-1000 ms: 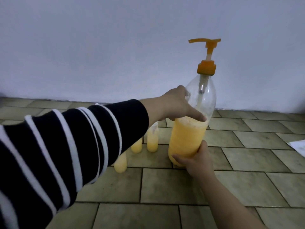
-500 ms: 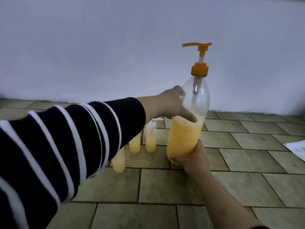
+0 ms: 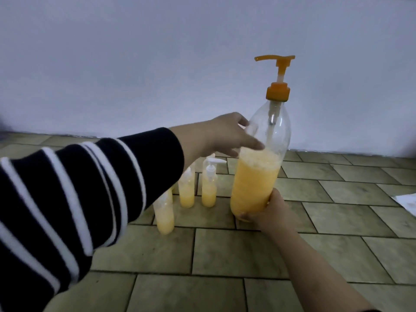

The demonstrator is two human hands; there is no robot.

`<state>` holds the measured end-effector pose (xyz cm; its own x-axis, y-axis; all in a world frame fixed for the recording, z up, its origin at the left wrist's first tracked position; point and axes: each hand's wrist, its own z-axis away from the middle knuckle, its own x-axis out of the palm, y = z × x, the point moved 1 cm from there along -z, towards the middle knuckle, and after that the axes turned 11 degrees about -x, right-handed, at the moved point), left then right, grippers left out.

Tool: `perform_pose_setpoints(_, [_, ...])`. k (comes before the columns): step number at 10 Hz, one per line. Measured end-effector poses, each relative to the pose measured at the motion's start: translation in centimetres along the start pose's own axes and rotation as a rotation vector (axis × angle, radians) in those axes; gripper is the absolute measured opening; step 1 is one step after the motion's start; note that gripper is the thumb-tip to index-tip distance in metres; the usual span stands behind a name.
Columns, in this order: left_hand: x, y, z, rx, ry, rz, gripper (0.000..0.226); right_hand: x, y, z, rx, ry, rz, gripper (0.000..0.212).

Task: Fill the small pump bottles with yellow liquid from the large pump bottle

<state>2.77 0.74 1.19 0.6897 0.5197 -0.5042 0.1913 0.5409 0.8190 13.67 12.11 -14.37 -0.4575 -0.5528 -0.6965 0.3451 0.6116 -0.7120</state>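
Note:
The large pump bottle (image 3: 256,183) stands upright on the tiled floor, about half full of yellow liquid, its orange pump (image 3: 277,86) raised with the spout pointing left. My left hand (image 3: 225,134) wraps the clear upper part, thumb at the liquid line. My right hand (image 3: 270,212) grips the bottle's base from the right. Three small bottles with yellow liquid stand to its left: one nearest me (image 3: 165,212), one in the middle (image 3: 186,190), and one with a white pump (image 3: 209,188). My striped sleeve hides the tops of the first two.
A pale wall (image 3: 157,64) rises right behind the bottles. A white sheet of paper (image 3: 407,201) lies on the tiles at the right edge. Bare tiled floor (image 3: 225,255) stretches toward me.
The large bottle has shifted a little to the left with both hands on it. My left arm sits slightly higher, so the small bottle's white pump shows beneath it.

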Motion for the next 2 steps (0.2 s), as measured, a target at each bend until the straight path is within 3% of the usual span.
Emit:
perform_pose_setpoints(1, [-2.6,-0.4,3.6,0.065,-0.015,0.235,0.044,-1.0,0.6,0.2,0.004,-0.017,0.032,0.075])
perform_pose_setpoints(2, [-4.7,-3.3,8.4,0.182,0.075,0.518,0.029,-3.2,0.9,0.6,-0.050,-0.017,-0.020,0.058])
